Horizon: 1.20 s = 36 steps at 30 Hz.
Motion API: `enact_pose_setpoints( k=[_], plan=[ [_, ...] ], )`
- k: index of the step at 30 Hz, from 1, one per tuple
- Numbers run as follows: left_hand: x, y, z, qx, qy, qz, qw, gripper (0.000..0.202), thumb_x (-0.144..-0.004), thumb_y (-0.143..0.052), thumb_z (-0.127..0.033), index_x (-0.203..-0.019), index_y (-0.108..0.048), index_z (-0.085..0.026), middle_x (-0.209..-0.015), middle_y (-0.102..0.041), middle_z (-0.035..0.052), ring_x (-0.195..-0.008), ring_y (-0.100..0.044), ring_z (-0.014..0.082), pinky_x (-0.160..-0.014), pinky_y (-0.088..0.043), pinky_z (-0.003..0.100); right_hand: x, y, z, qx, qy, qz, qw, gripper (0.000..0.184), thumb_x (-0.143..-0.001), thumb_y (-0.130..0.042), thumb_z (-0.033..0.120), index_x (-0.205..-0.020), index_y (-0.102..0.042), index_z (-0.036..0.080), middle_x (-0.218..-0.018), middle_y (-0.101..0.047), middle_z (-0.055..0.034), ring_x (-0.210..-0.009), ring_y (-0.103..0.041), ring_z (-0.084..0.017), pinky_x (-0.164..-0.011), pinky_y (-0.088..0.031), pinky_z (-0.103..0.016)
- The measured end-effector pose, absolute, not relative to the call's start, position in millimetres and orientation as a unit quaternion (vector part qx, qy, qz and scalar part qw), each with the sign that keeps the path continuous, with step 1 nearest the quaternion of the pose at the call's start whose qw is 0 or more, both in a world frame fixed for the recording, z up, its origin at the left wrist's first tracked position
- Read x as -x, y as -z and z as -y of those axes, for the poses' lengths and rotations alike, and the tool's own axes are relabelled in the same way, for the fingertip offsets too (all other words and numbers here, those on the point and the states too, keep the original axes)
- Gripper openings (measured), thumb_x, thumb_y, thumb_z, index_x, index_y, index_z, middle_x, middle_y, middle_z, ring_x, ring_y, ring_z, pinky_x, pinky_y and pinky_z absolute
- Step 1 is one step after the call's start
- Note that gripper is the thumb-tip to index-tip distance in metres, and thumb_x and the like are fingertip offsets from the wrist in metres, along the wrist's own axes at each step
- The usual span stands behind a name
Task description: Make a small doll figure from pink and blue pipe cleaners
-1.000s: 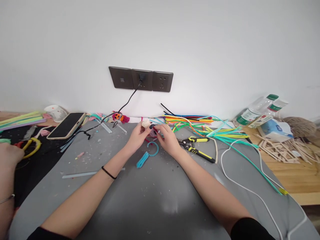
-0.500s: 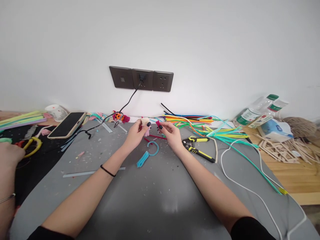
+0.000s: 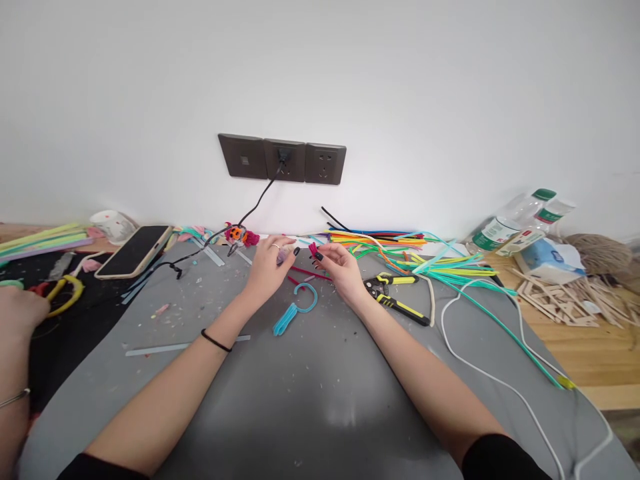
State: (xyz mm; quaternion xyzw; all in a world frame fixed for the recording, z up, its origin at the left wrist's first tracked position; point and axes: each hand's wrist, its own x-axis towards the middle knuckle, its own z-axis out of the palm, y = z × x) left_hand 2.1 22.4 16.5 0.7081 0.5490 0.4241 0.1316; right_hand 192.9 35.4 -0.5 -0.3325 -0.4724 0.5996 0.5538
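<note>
Both my hands are raised over the far middle of the grey mat [image 3: 300,400]. My left hand [image 3: 267,268] is closed around a small pale ball-like piece [image 3: 284,254], mostly hidden by the fingers. My right hand [image 3: 336,267] pinches a small red fuzzy piece [image 3: 313,250] between thumb and fingertips. The two pieces are a few centimetres apart. A thin red pipe cleaner [image 3: 306,272] lies on the mat under the hands. Just nearer to me lies a bent blue pipe cleaner [image 3: 295,308] with a hooked end.
Yellow-handled pliers [image 3: 395,299] lie right of my hands, before a heap of coloured pipe cleaners [image 3: 400,250]. White cord [image 3: 480,360], bottles [image 3: 520,217], wooden sticks [image 3: 565,297] are at right. A phone [image 3: 134,249] and another person's hand [image 3: 17,313] are at left.
My hands have come apart: one second ago they worked together on the pale ball, now the right hand holds the red piece separately and the left has turned the ball inward.
</note>
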Motion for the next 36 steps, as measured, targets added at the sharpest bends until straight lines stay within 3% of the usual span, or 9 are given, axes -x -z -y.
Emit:
enact_pose_setpoints(
  k=[5,11,15,22,31,36],
  plan=[
    [-13.0,-15.6,-17.6,-0.644,-0.507,-0.454,0.35,0.042,-0.087,-0.065,-0.054,-0.103,-0.074,-0.017,-0.104,-0.077,0.0097,-0.095,-0.071,0.0244,-0.085,-0.058,0.037,-190.6,-2.4,-31.7,0.309,-0.621,0.489,0.53,0.044,-0.065,-0.091,0.046,-0.089,-0.062,0.023,-0.083,-0.073,0.0015,-0.071,-0.066,-0.013,-0.069,-0.056,-0.026],
    [-20.4,-11.3,-17.1,-0.564,-0.554,-0.44,0.426,0.046,-0.072,-0.08,-0.058,-0.092,-0.077,-0.016,-0.097,-0.079,0.0104,-0.094,-0.073,0.0262,-0.086,-0.059,0.038,-188.7,-1.8,-30.0,0.308,-0.59,0.537,0.518,0.044,-0.069,-0.088,0.045,-0.09,-0.055,0.024,-0.084,-0.071,0.0009,-0.077,-0.067,-0.014,-0.072,-0.057,-0.027],
    [-18.1,-11.7,-18.9,-0.558,-0.558,-0.459,0.408,0.038,-0.072,-0.079,-0.051,-0.089,-0.077,-0.016,-0.091,-0.079,0.0094,-0.086,-0.072,0.024,-0.08,-0.059,0.036,-189.2,-0.2,-30.3,0.326,-0.533,0.576,0.527,0.035,-0.075,-0.082,0.041,-0.093,-0.057,0.024,-0.09,-0.068,-0.001,-0.084,-0.066,-0.016,-0.07,-0.056,-0.026],
    [-11.5,-16.3,-13.7,-0.656,-0.498,-0.509,0.25,0.018,-0.087,-0.057,-0.03,-0.09,-0.071,-0.018,-0.085,-0.077,0.0062,-0.076,-0.071,0.0203,-0.073,-0.054,0.031,-188.4,-2.9,-24.2,0.35,-0.417,0.659,0.519,0.018,-0.091,-0.062,0.034,-0.103,-0.068,0.022,-0.104,-0.069,-0.0061,-0.088,-0.066,-0.018,-0.072,-0.057,-0.03],
    [-16.0,-14.4,-13.0,-0.702,-0.456,-0.476,0.269,0.012,-0.088,-0.058,-0.031,-0.085,-0.061,-0.02,-0.081,-0.071,0.0027,-0.073,-0.069,0.0182,-0.07,-0.053,0.029,-188.4,-2.3,-22.6,0.351,-0.387,0.681,0.513,0.015,-0.093,-0.061,0.033,-0.099,-0.07,0.022,-0.099,-0.072,-0.0055,-0.086,-0.069,-0.018,-0.077,-0.061,-0.032],
    [-14.7,-13.8,-14.3,-0.719,-0.426,-0.477,0.272,0.004,-0.083,-0.059,-0.022,-0.084,-0.061,-0.02,-0.08,-0.071,0.0019,-0.073,-0.068,0.0183,-0.071,-0.053,0.03,-187.4,-3.2,-21.3,0.347,-0.39,0.683,0.511,0.014,-0.089,-0.066,0.035,-0.097,-0.068,0.023,-0.096,-0.069,-0.0043,-0.086,-0.068,-0.018,-0.073,-0.061,-0.032]
  ],
)
